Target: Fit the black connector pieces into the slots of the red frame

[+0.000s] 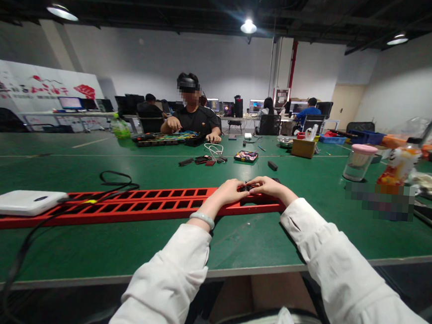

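A long red slotted frame (175, 209) lies across the green table. Over its right end, my left hand (232, 191) and my right hand (268, 187) come together with bent fingers around a small dark part (247, 188). The fingertips of both hands are pressed on this part, whose shape is mostly hidden by them. A white box (24, 202) rests on the frame's left end, with a black cable (52, 215) running from it.
Across the table (92, 257), a person (195, 118) works at a rack of cables (169, 137). Dark pieces (203, 160), a colourful box (246, 157) and a small black block (272, 165) lie beyond my hands. To the right stand a pink-lidded cup (358, 163) and a bottle (398, 166).
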The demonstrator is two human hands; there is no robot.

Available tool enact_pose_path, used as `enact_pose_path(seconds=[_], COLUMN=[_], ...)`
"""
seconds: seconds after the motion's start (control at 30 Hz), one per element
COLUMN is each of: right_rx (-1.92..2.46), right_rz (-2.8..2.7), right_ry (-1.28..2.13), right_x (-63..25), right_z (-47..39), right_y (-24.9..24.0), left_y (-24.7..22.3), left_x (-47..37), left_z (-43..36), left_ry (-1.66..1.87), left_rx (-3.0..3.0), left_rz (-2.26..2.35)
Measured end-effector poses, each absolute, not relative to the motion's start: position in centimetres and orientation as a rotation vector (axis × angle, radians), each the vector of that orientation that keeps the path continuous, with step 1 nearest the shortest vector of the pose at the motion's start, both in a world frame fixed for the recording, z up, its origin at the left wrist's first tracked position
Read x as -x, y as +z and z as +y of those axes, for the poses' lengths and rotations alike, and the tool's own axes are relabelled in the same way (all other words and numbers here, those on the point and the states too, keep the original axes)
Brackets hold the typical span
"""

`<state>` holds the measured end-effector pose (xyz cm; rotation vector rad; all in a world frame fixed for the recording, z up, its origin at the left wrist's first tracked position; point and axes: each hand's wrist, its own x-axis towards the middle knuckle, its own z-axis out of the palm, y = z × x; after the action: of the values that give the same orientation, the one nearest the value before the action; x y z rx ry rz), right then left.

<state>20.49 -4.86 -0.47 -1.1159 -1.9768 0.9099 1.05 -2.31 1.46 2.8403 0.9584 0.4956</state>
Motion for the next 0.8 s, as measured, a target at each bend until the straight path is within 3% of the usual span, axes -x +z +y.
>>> enact_pose_path(seconds=[0.8], right_rx=[1.103], right_rz=[-2.002], right_ry=[0.907], right_x=[-19.98], right_z=[-5.66], right_y=[-0.12], left_y=[1.87], left_x=[-0.91], left_z=[-2.7], left_ry=[0.469], left_rx=[-2.839], left_rz=[0.895])
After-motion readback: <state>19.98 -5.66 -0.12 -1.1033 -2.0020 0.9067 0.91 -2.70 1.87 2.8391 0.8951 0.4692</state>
